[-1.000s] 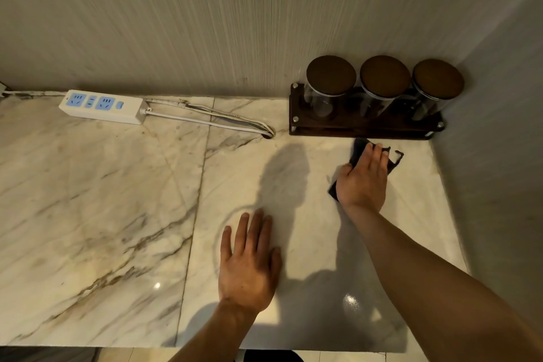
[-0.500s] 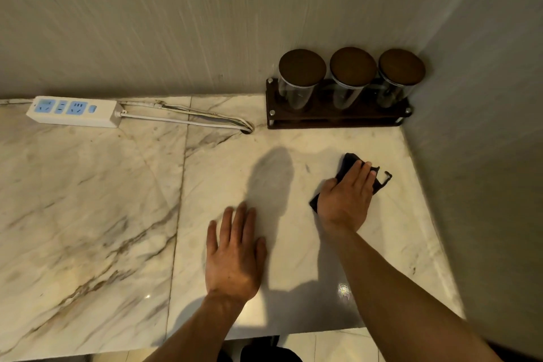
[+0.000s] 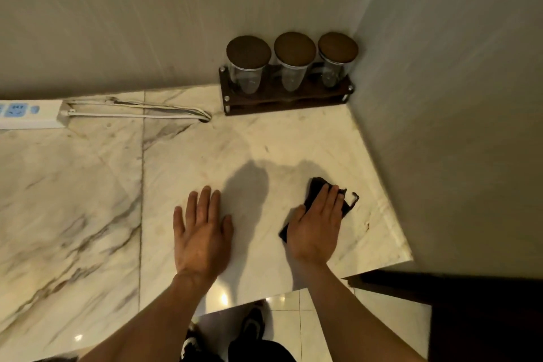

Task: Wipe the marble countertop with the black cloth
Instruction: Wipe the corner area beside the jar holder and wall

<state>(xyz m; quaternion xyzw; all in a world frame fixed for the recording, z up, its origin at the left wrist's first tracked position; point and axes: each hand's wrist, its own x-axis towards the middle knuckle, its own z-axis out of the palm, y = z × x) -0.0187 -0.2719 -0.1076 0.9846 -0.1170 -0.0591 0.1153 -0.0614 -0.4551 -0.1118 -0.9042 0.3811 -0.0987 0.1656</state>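
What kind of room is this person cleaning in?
Probably a kitchen or pantry corner in a home. A marble countertop meets two walls, three lidded glass jars stand in a wooden rack, and a white power strip lies by the back wall.

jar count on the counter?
3. All stand in the wooden rack in the back right corner: left jar, middle jar, right jar. None seem hidden.

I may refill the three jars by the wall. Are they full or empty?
Apparently empty: the jars in the rack show clear glass, nothing visible inside. Lids are on.
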